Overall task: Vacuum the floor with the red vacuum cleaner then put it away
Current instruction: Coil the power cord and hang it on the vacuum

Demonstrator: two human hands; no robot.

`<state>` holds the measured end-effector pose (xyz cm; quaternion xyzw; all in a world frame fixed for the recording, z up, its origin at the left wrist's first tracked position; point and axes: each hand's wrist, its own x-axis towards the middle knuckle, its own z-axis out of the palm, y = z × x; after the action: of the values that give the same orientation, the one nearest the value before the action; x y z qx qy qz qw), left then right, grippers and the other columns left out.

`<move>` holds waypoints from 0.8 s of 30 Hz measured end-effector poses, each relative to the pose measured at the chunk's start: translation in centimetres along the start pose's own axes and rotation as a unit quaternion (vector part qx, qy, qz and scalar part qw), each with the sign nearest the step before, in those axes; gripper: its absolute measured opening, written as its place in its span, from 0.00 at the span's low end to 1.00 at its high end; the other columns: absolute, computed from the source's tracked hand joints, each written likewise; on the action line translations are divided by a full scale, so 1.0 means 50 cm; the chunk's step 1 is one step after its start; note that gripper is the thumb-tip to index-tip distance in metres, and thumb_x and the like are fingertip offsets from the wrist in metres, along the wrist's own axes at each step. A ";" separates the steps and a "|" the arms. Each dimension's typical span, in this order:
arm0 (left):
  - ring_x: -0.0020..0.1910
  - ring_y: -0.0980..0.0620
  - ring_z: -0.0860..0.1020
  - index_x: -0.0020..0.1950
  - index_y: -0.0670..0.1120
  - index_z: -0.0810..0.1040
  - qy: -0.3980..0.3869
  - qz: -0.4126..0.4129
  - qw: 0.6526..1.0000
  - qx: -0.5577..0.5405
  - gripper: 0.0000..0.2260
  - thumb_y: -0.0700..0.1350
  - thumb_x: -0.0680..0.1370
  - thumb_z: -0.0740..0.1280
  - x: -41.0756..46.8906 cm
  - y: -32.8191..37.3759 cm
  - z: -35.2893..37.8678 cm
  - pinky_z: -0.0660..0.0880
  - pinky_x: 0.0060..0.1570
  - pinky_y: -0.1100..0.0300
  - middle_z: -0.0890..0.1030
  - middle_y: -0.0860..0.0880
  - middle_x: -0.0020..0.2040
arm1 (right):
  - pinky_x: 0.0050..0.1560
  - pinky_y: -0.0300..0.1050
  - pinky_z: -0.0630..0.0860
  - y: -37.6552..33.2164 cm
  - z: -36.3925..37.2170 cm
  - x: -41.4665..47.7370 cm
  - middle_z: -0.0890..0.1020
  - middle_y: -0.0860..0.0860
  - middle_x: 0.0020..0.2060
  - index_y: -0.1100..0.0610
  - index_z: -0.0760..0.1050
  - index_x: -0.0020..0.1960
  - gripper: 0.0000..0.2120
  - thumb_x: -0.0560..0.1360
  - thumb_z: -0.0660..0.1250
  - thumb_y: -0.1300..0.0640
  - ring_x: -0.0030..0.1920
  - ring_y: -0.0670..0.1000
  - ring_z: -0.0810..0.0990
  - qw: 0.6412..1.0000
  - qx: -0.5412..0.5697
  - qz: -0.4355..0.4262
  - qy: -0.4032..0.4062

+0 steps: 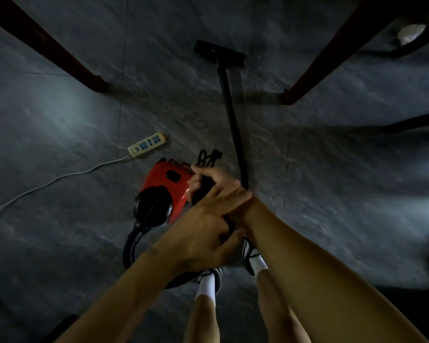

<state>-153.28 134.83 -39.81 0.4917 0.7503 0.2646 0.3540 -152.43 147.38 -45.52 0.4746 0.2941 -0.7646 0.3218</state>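
Over glossy red vacuum (167, 188), left hand (203, 237), right hand (219, 183) gripping cord (207, 157)

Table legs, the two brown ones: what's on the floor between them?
The vacuum's black floor head and its wand lie between the left table leg and the right table leg, seen in the head view.

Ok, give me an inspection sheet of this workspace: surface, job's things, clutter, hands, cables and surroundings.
Surface: dark grey tiled floor; no debris made out in dim light.
Job's things: red vacuum cleaner on the floor; its black wand runs out to the floor head.
Clutter: nothing seen.
Hands: left hand and right hand both grip the looped black power cord.
Cables: white power strip, no plug in it, white lead trailing left; black hose looped by the feet.
Surroundings: wooden table legs on both sides.
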 end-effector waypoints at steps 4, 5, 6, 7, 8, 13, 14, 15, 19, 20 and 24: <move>0.72 0.48 0.64 0.39 0.47 0.85 0.129 -0.044 0.988 0.069 0.24 0.55 0.80 0.53 -0.068 -0.025 -0.034 0.66 0.68 0.50 0.70 0.46 0.70 | 0.22 0.33 0.67 -0.010 -0.013 0.072 0.68 0.45 0.17 0.57 0.69 0.38 0.13 0.80 0.54 0.60 0.17 0.44 0.67 0.996 0.082 0.018 -0.006; 0.68 0.48 0.71 0.38 0.45 0.85 0.182 -0.081 0.979 0.047 0.23 0.54 0.80 0.55 -0.088 -0.037 -0.048 0.73 0.61 0.53 0.75 0.46 0.66 | 0.22 0.32 0.66 -0.020 -0.019 0.073 0.65 0.45 0.16 0.56 0.69 0.41 0.11 0.80 0.53 0.62 0.16 0.43 0.63 0.995 0.097 0.028 0.001; 0.60 0.48 0.77 0.38 0.44 0.84 0.224 -0.113 0.967 0.034 0.22 0.54 0.79 0.56 -0.102 -0.055 -0.061 0.76 0.53 0.56 0.79 0.45 0.61 | 0.23 0.32 0.65 -0.023 -0.028 0.064 0.63 0.45 0.16 0.55 0.70 0.43 0.11 0.79 0.52 0.63 0.15 0.43 0.61 0.996 0.077 0.032 0.002; 0.54 0.47 0.80 0.44 0.43 0.84 0.248 -0.133 0.959 0.042 0.20 0.53 0.78 0.57 -0.107 -0.080 -0.067 0.76 0.49 0.59 0.81 0.45 0.58 | 0.23 0.33 0.65 -0.023 -0.037 0.064 0.62 0.45 0.17 0.55 0.71 0.44 0.11 0.79 0.52 0.63 0.16 0.43 0.60 0.999 0.028 0.042 -0.006; 0.54 0.46 0.80 0.54 0.43 0.81 0.242 -0.143 0.957 0.068 0.18 0.53 0.77 0.58 -0.103 -0.111 -0.066 0.76 0.51 0.59 0.80 0.44 0.59 | 0.23 0.34 0.64 -0.019 -0.041 0.063 0.62 0.45 0.17 0.54 0.71 0.44 0.11 0.79 0.53 0.63 0.16 0.43 0.59 0.997 -0.033 0.059 -0.031; 0.75 0.38 0.53 0.76 0.49 0.53 0.067 -0.073 0.960 0.263 0.42 0.56 0.69 0.70 -0.002 -0.249 -0.001 0.58 0.69 0.36 0.55 0.38 0.76 | 0.27 0.40 0.63 0.008 0.010 0.082 0.62 0.45 0.18 0.54 0.68 0.35 0.13 0.77 0.59 0.63 0.16 0.44 0.59 0.957 -0.258 0.114 -0.066; 0.75 0.38 0.54 0.74 0.49 0.57 0.064 -0.051 0.956 0.281 0.40 0.55 0.67 0.72 0.013 -0.269 0.014 0.57 0.70 0.37 0.56 0.38 0.76 | 0.27 0.40 0.64 0.009 0.017 0.087 0.63 0.46 0.19 0.54 0.68 0.36 0.12 0.77 0.59 0.63 0.16 0.44 0.59 0.951 -0.274 0.121 -0.074; 0.74 0.38 0.55 0.71 0.47 0.62 0.071 -0.031 0.957 0.280 0.38 0.53 0.65 0.74 0.022 -0.289 0.028 0.57 0.69 0.38 0.59 0.38 0.75 | 0.26 0.39 0.65 0.009 0.020 0.091 0.63 0.46 0.19 0.55 0.70 0.38 0.10 0.77 0.59 0.64 0.16 0.44 0.59 0.945 -0.283 0.132 -0.092; 0.70 0.41 0.66 0.62 0.44 0.73 0.171 -0.011 0.973 0.155 0.24 0.44 0.68 0.73 0.021 -0.333 0.071 0.67 0.64 0.41 0.73 0.39 0.67 | 0.27 0.38 0.68 0.015 0.021 0.100 0.63 0.46 0.21 0.56 0.74 0.45 0.08 0.78 0.58 0.64 0.18 0.43 0.61 0.927 -0.313 0.150 -0.144; 0.68 0.42 0.68 0.64 0.43 0.71 0.200 -0.029 0.972 0.121 0.26 0.43 0.68 0.73 0.018 -0.338 0.078 0.68 0.63 0.42 0.74 0.40 0.65 | 0.29 0.38 0.69 0.022 0.022 0.104 0.64 0.46 0.21 0.56 0.74 0.45 0.08 0.78 0.59 0.64 0.18 0.43 0.62 0.922 -0.332 0.142 -0.141; 0.68 0.40 0.61 0.72 0.48 0.54 0.275 -0.079 0.949 0.134 0.43 0.50 0.64 0.75 -0.021 -0.351 0.108 0.64 0.65 0.42 0.61 0.40 0.69 | 0.34 0.42 0.72 0.043 0.031 0.136 0.74 0.53 0.27 0.58 0.79 0.46 0.03 0.75 0.65 0.62 0.27 0.49 0.73 0.815 -0.578 0.000 -0.038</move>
<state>-158.39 127.51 -55.87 0.3823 0.8834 0.2575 0.0846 -153.95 143.43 -51.48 0.1718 0.6693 -0.4717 0.5478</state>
